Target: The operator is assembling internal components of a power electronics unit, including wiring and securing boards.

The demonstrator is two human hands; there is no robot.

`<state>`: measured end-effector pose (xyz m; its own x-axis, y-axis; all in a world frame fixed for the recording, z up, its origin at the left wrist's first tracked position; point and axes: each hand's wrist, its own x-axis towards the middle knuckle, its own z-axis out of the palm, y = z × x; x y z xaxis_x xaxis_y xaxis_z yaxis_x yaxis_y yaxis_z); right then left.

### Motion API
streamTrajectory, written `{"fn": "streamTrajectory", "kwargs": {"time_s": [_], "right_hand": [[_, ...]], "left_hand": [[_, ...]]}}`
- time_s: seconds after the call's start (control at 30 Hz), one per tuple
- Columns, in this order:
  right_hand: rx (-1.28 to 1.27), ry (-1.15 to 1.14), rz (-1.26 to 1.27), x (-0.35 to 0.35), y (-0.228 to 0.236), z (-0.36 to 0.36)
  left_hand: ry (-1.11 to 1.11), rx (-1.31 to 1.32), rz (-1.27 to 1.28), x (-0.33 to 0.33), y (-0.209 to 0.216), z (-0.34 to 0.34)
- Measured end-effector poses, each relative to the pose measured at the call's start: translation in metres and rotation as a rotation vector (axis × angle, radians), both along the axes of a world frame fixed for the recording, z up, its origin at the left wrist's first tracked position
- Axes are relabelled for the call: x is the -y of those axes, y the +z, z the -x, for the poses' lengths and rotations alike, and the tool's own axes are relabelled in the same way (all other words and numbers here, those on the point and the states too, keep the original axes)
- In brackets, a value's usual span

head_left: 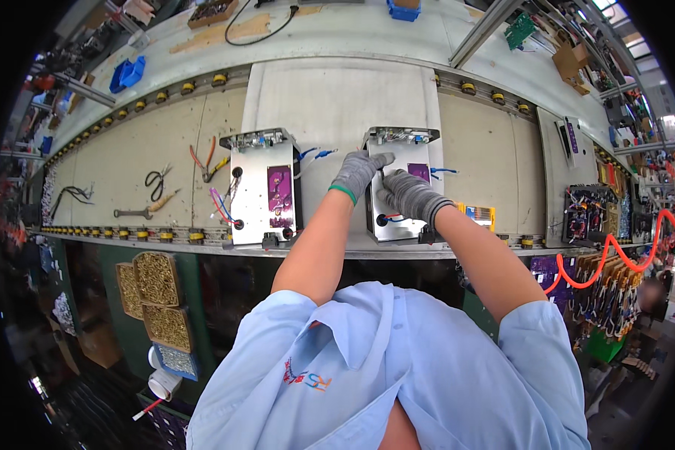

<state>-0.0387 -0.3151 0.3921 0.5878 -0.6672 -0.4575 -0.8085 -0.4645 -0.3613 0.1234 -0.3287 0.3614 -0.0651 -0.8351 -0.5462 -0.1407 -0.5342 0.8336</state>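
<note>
While two metal boxes (255, 196) (406, 155) stand apart, two gloved hands (355, 172) (414, 198) curl over one, grip unclear.

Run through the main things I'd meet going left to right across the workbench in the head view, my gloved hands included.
Black cable, wrench, orange-handled pliers, left silver box, left hand, right hand, silver panel with purple strip.

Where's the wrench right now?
In the head view, the wrench lies on the bench at the person's left, below the black-handled scissors, with its right end close to a wooden-handled tool.
</note>
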Motion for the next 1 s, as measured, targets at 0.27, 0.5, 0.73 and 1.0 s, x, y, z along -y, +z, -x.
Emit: {"fn": "streamTrajectory", "kwargs": {"time_s": [0.27, 0.5, 0.73, 1.0], "right_hand": [[0.076, -0.207, -0.127, 0.017, 0.021, 0.004], [0.602, -0.356, -0.419, 0.032, 0.026, 0.022], [0.700, -0.420, -0.506, 0.034, 0.012, 0.058], [0.604, -0.164, -0.117, 0.004, 0.023, 0.033]], "left_hand": [[-0.504, 0.908, 0.153, -0.006, 0.056, -0.022], [-0.411, -0.033, 0.124, -0.041, 0.123, -0.022], [-0.522, 0.202, 0.575, -0.092, 0.062, 0.030], [-0.174, 0.252, 0.366, -0.070, 0.044, -0.004]]}}
